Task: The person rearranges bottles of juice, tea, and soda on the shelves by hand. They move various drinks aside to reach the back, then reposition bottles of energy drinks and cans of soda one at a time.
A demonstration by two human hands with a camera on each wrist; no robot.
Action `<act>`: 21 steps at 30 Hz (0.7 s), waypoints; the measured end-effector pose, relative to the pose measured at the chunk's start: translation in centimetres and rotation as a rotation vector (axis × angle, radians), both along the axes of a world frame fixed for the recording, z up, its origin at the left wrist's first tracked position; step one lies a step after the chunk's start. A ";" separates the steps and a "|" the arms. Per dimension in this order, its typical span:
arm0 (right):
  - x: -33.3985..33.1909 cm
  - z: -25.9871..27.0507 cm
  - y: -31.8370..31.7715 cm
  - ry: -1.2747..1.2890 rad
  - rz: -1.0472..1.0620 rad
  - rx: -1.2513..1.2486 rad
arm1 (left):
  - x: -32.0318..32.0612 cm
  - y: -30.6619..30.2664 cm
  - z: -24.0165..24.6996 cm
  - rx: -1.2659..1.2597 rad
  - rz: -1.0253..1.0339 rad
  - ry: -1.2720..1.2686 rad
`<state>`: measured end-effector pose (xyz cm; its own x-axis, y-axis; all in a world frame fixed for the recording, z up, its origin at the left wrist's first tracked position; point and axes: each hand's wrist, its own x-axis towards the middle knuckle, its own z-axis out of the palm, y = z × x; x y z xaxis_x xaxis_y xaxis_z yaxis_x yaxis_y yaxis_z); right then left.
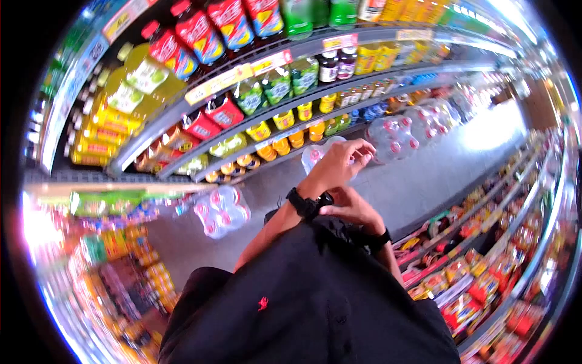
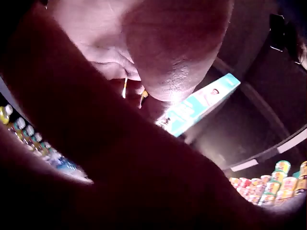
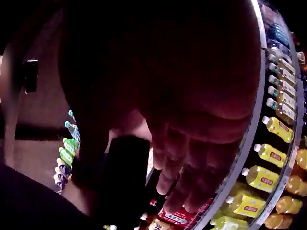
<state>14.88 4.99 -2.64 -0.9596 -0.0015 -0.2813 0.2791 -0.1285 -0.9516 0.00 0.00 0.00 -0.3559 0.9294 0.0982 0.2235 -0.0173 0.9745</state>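
- Our left hand (image 1: 339, 164) has its fingers bent loosely toward the thumb, a narrow gap between them; we see nothing held in it.
- Our right hand (image 1: 356, 209) sits just below it, its thumb reaching to the black wrist device (image 1: 306, 205); we cannot tell whether the fingers grip the device or only touch it.
- That device is strapped around our left wrist, between the left hand and its forearm. Its band runs across the arm, and its bulkier part faces our right hand; the long axis of that part is too hidden to tell.
- In the right wrist view, a black block (image 3: 125, 167) lies between thumb and fingers, its long axis nearly upright, its upper end pointing toward our palm; we cannot be sure that it is the same device.
- A black band (image 1: 378, 238) circles our right wrist.
- Behind the forearms we see our black shirt (image 1: 321, 279) with a small red emblem (image 1: 262, 303).
- Past the hands, shrink-wrapped bottle packs (image 1: 222, 211) stand on the grey floor (image 1: 436, 182).
- Shelves of drink bottles (image 1: 227, 24) rise ahead and to the left; shelves of bright packets (image 1: 479, 279) run along the right.
- In the left wrist view, a blue-and-white panel (image 2: 199, 105) slants beyond the skin.
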 end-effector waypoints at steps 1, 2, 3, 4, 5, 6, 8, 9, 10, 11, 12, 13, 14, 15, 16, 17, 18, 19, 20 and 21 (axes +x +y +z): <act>0.5 0.8 0.9 -0.114 0.097 0.025 | 0.4 -1.3 0.1 -0.063 0.074 0.001; 0.9 0.1 1.4 0.010 0.107 -0.185 | 1.0 -2.6 -1.0 -0.127 0.171 -0.009; -2.7 -1.4 8.7 0.081 0.162 -0.105 | -2.5 2.2 -5.1 -0.025 0.247 0.115; -3.1 -3.5 10.8 0.072 0.157 -0.128 | -2.5 1.4 -5.8 -0.086 0.327 0.106; -3.2 -5.8 12.2 0.057 0.145 -0.164 | -2.2 -0.2 -6.5 -0.161 0.399 0.091; -3.6 -4.7 13.0 -0.055 0.108 -0.029 | -1.7 -2.1 -7.9 -0.236 0.451 0.087; -4.2 -9.2 15.8 -0.036 0.065 0.219 | -1.0 -4.9 -11.0 -0.307 0.549 0.041; -4.6 -10.8 17.3 -0.018 0.061 0.310 | -0.5 -6.1 -12.6 -0.311 0.598 -0.003; -5.5 -12.8 18.5 0.033 0.005 0.295 | -0.3 -7.3 -14.4 -0.397 0.610 0.020; -6.9 -15.0 19.4 0.091 -0.059 0.278 | -1.1 -8.0 -15.9 -0.423 0.607 0.041; -8.4 -17.0 20.0 0.145 -0.126 0.258 | -1.9 -8.7 -17.4 -0.453 0.600 0.060; -10.3 -17.9 20.6 0.096 -0.176 0.328 | -1.8 -9.5 -18.8 -0.489 0.588 0.067; -12.3 -21.2 21.9 0.284 -0.198 0.516 | -3.1 -9.5 -20.2 -0.558 0.575 0.025; -14.3 -21.1 22.6 0.146 -0.174 0.622 | -4.6 -9.6 -21.9 -0.570 0.586 0.090; -16.3 -24.3 23.9 0.302 -0.216 0.773 | -6.2 -9.6 -23.7 -0.578 0.592 0.157; -18.5 -26.6 24.9 0.284 -0.262 0.776 | -7.9 -9.2 -25.5 -0.580 0.599 0.222; -20.4 -28.1 25.6 0.294 -0.257 0.815 | -9.6 -8.3 -26.7 -0.559 0.592 0.237; -22.2 -28.4 25.6 0.268 -0.257 0.845 | -11.3 -7.3 -27.6 -0.540 0.585 0.252; -23.9 -30.5 26.2 0.321 -0.245 0.929 | -12.6 -6.2 -28.8 -0.538 0.592 0.242; -25.7 -32.5 27.1 0.381 -0.235 1.014 | -13.9 -4.7 -30.1 -0.532 0.601 0.236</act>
<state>-10.84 32.12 -35.13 -0.9299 0.2554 0.2648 0.0163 0.7478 -0.6638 -13.90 -4.72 -30.13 -0.8307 0.5314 -0.1660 0.2472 0.6192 0.7453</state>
